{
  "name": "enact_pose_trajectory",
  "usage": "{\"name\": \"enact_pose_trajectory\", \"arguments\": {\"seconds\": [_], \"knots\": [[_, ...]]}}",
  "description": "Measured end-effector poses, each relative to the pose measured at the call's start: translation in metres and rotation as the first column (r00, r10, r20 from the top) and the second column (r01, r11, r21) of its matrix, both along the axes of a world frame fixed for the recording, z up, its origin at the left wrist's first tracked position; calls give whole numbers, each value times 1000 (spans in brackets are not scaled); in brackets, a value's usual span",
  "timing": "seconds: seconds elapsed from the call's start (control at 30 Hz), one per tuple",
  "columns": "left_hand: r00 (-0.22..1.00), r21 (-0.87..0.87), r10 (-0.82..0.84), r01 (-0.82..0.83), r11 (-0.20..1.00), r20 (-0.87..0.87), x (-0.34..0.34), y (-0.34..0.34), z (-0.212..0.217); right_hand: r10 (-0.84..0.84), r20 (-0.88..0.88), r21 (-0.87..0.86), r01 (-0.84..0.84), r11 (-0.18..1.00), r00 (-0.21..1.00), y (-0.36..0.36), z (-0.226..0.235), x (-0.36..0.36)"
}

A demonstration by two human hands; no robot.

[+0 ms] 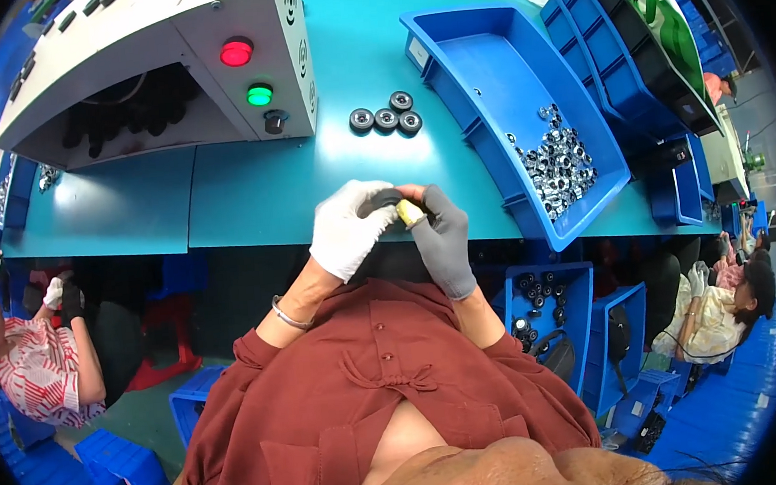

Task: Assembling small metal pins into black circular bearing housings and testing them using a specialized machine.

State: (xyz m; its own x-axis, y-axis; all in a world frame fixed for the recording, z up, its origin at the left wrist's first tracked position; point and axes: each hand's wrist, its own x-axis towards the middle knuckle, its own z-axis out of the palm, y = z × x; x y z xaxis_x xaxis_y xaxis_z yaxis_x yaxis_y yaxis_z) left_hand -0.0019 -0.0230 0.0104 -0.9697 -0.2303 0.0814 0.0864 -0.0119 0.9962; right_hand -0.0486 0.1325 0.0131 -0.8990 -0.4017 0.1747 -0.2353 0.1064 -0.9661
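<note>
My left hand [343,230], in a white glove, pinches a small black wheel [387,197] just above the table's near edge. From the other side my right hand [445,242], in a grey glove with bare fingertips and a yellow cover on the thumb, closes on the same wheel. Fingers hide much of it. Beyond my hands, several black wheels with metal centres [386,121] lie grouped on the green table [257,193]. Right of them stands a long blue tray [479,126] with a heap of shiny metal parts [560,167] at its near end.
A white machine [247,12] with red and green lights and dark parts in its opening stands at the far left. Blue crates [607,70] are stacked far right. By my right side sits a blue bin [545,274] of black parts. Other people work at both sides.
</note>
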Motion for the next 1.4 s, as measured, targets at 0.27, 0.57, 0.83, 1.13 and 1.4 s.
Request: {"name": "enact_pose_trajectory", "arguments": {"seconds": [0.27, 0.57, 0.83, 1.13, 1.4], "knots": [[984, 369, 28, -93, 925, 178, 7, 13, 6, 121, 443, -348, 46, 936, 888, 2, 11, 0], [973, 579, -4, -135, 804, 232, 9, 9, 4, 179, 462, -376, 10, 926, 869, 4, 11, -1], [960, 539, -114, -43, 841, 255, 8, 0, 4, 161, 396, -276, -50, 960, 904, 6, 17, -11], [969, 470, -24, -98, 877, 246, 8, 6, 5, 187, 406, -330, -47, 943, 895, 3, 12, -6], [955, 572, -118, -61, 818, 271, 6, 3, 0, 260, 497, -407, -42, 912, 828, 6, 15, -6]]}}
